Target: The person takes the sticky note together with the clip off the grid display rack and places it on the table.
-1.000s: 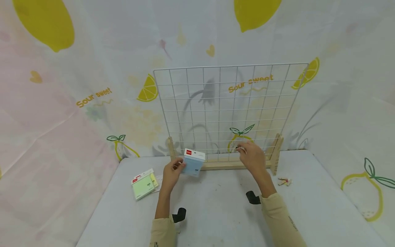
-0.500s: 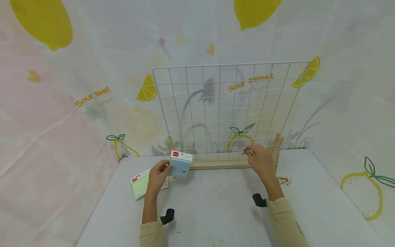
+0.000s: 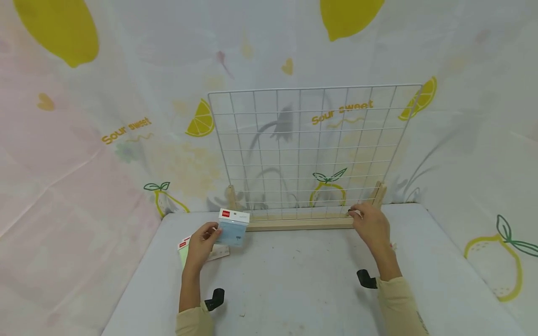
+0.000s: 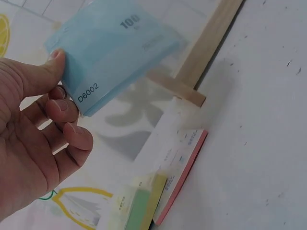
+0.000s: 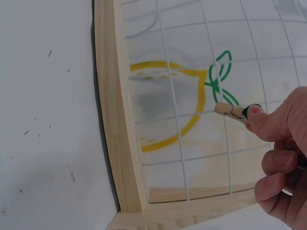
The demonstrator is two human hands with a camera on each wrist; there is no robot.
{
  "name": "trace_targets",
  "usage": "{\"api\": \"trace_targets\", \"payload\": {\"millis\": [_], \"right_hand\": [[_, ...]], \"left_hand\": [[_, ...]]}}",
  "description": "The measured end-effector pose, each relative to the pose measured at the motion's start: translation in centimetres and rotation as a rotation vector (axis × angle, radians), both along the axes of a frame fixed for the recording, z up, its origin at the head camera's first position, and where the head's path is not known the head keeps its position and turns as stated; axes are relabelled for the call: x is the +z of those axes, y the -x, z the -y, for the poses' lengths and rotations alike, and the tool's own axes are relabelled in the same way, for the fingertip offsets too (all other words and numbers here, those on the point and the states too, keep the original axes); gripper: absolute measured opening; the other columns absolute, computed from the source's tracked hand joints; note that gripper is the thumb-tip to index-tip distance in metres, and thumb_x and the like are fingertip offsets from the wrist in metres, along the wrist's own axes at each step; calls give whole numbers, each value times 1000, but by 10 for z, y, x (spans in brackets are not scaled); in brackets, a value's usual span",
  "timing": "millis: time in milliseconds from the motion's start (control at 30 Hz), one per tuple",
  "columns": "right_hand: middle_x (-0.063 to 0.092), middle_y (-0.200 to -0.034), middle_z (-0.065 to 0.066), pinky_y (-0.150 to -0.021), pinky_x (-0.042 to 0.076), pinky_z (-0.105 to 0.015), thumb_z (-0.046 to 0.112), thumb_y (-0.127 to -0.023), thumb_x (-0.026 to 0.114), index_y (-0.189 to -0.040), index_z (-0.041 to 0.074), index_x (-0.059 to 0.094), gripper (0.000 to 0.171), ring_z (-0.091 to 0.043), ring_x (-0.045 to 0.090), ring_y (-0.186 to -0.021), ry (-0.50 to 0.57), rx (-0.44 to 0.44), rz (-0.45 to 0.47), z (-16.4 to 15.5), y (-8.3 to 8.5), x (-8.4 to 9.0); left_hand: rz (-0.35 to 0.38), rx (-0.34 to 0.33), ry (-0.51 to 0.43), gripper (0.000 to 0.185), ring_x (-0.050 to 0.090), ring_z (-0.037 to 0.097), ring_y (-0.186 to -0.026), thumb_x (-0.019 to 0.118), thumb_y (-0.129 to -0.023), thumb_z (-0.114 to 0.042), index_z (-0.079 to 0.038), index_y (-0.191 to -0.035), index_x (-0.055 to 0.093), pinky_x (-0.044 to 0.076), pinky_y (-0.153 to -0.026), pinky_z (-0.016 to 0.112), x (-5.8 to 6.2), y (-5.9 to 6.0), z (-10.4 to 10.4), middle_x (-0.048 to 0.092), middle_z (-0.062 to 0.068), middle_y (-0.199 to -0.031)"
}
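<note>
My left hand (image 3: 203, 242) (image 4: 36, 124) holds a pale blue pad of sticky notes (image 3: 232, 230) (image 4: 112, 52) above the table, just over the green, yellow and pink pads (image 4: 158, 191) (image 3: 184, 249) lying at the left. My right hand (image 3: 370, 224) (image 5: 278, 153) pinches a small wooden clothespin (image 5: 229, 110) (image 3: 355, 213) in front of the lower right part of the white wire grid (image 3: 308, 149) (image 5: 192, 96). The grid stands upright in a wooden base (image 3: 300, 223) (image 5: 112, 124).
A few more small clothespins (image 3: 392, 244) lie on the grey table (image 3: 294, 280) right of my right hand. A lemon-patterned cloth (image 3: 105, 116) hangs behind and on both sides. Black wrist mounts (image 3: 214, 298) show on both arms.
My left hand has carried the blue pad leftward, toward the pads on the table. My right hand has moved right and slightly down along the grid's bottom with the clothespin.
</note>
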State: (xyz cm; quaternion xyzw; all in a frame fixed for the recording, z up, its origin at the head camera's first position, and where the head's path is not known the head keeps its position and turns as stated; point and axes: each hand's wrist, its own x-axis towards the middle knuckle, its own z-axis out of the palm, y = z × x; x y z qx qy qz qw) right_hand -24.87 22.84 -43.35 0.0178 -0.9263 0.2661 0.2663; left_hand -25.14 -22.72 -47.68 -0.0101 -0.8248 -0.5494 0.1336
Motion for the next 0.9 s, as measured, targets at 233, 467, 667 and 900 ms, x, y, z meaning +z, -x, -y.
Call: {"api": "trace_targets", "payload": {"millis": [233, 467, 667, 900], "right_hand": [[65, -80, -13, -55, 43, -42, 7, -82, 76, -94, 4, 76, 12, -29, 58, -68, 46, -32, -55, -16, -10, -6], [58, -75, -10, -52, 39, -37, 10, -86, 74, -96, 3, 76, 13, -26, 52, -65, 45, -74, 20, -33, -22, -11], [56, -77, -10, -53, 36, -35, 11, -89, 69, -102, 0, 75, 19, -25, 49, -67, 53, -118, 116, -46, -30, -17], [59, -83, -14, -55, 40, -38, 10, -88, 66, -102, -1, 74, 19, -30, 55, -74, 52, -152, 204, -57, -38, -26]], "left_hand": [[28, 42, -10, 17, 48, 11, -63, 67, -95, -11, -2, -109, 67, 39, -50, 22, 4, -8, 18, 56, 11, -86], [46, 108, 15, 18, 51, 13, -67, 65, -97, -15, -2, -111, 66, 40, -51, 22, 2, -16, 39, 56, 12, -90], [72, 158, 31, 20, 52, 13, -69, 63, -98, -13, -1, -113, 64, 41, -51, 23, -2, -22, 54, 55, 13, -95], [174, 229, 20, 25, 49, 15, -78, 60, -99, -13, 0, -121, 62, 43, -53, 23, -5, -28, 66, 52, 12, -101]]}}
